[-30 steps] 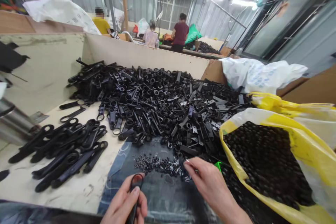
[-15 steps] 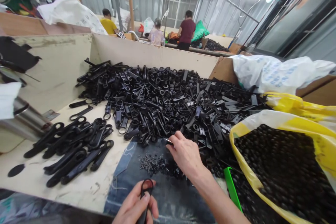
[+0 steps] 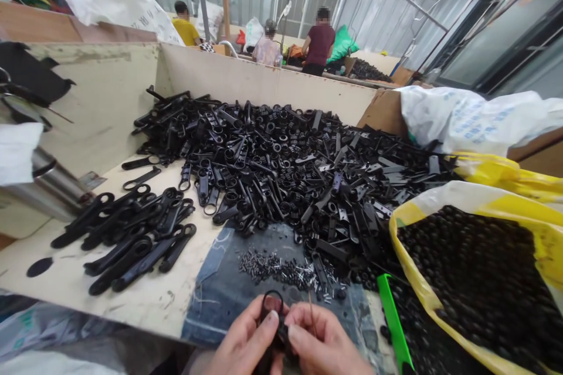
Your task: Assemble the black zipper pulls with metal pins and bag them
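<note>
My left hand [image 3: 244, 343] and my right hand [image 3: 321, 343] meet low in the view, both gripping a black plastic looped pull [image 3: 272, 310]. Its lower part is hidden by my fingers. A thin pin [image 3: 311, 313] stands up from between the right fingertips. Just beyond my hands, a small heap of short metal pins and tiny black parts [image 3: 272, 269] lies on a worn denim cloth [image 3: 211, 293]. A large pile of black plastic zipper-like parts [image 3: 264, 170] spreads behind it, and long looped pulls [image 3: 136, 240] lie in a loose group to the left.
A yellow-edged bag of dark beads [image 3: 470, 269] lies at the right, with a green plastic strip [image 3: 393, 322] beside it. Low walls surround the bench [image 3: 132, 310]. Co-workers [image 3: 321, 44] stand beyond it, and a white sack [image 3: 475, 120] lies on the far right.
My right hand has come back from the parts pile to my left hand, now with a thin pin. Both hands are together at the pull, and the view has shifted slightly.
</note>
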`<state>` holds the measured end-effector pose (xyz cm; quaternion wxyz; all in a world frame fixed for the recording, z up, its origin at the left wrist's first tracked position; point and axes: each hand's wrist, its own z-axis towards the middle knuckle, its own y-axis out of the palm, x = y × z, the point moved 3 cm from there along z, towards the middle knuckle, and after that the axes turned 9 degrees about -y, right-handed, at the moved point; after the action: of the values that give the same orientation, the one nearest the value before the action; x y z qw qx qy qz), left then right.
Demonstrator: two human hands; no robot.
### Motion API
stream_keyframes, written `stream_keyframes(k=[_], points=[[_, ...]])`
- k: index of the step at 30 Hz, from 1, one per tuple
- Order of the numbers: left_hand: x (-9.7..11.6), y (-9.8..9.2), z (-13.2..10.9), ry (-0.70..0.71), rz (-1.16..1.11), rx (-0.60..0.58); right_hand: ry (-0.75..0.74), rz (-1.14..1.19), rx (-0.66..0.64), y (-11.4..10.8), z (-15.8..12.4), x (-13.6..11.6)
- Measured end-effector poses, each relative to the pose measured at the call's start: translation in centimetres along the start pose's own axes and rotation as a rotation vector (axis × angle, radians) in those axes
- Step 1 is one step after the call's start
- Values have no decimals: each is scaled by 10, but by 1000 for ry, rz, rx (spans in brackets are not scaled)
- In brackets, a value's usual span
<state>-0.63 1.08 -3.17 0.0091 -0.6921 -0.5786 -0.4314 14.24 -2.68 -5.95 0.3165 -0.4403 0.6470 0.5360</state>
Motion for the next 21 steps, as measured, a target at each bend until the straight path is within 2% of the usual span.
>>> stream_keyframes(k=[2, 4, 7, 10, 14, 17, 21], points=[[-5, 3, 4, 16, 63, -19, -65, -77, 88, -2, -2, 1], [-9, 2, 7, 60, 85, 37, -172, -320, 122, -2, -5, -10], [-15, 0, 7, 109, 132, 114, -502, -774, 48, 7, -11, -37], [-18, -2, 2, 107, 209, 66, -777, -933, -35, 14, -19, -53], [-17, -7, -11, 37, 283, 18, -802, -910, 3, 10, -22, -60], [-16, -8, -19, -28, 410, 54, -815, -920, 23, 10, -23, -62], [-14, -4, -24, -12, 426, 125, -846, -949, -18, 13, -21, -58]])
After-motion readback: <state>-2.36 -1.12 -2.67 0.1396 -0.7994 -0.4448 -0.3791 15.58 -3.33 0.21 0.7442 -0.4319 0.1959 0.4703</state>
